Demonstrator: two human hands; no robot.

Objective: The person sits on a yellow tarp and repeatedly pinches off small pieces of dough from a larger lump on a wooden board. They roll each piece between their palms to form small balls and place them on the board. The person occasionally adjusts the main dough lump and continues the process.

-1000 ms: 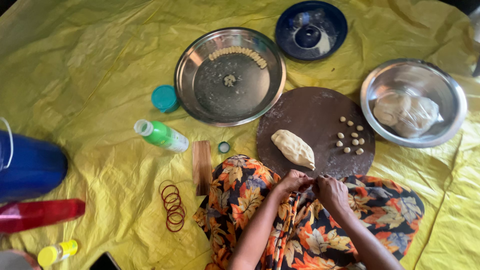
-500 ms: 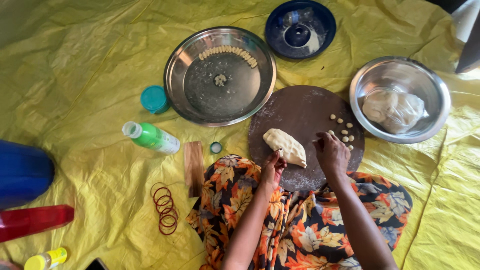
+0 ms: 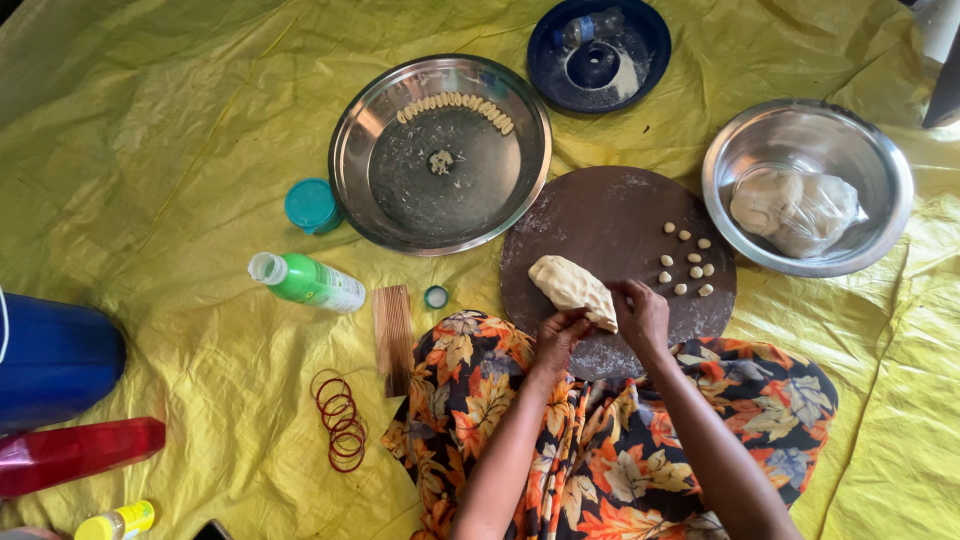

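Note:
A pale lump of dough (image 3: 571,287) lies on a round brown board (image 3: 600,220) in front of me. My left hand (image 3: 558,338) and my right hand (image 3: 640,312) both pinch the near end of the lump. Several small dough balls (image 3: 686,260) sit on the board's right side. Behind the board stands a wide steel plate (image 3: 385,175) with a curved row of small dough pieces along its far rim and one bit in the middle.
A steel bowl (image 3: 880,175) at the right holds dough in a clear bag. A blue dish (image 3: 640,40) is at the back. On the yellow sheet lie a green bottle (image 3: 308,282), a teal lid (image 3: 311,205), a wooden piece (image 3: 392,338) and red rubber bands (image 3: 340,430).
My right hand has come back from the small balls on the board to the near end of the dough lump, where both hands now meet.

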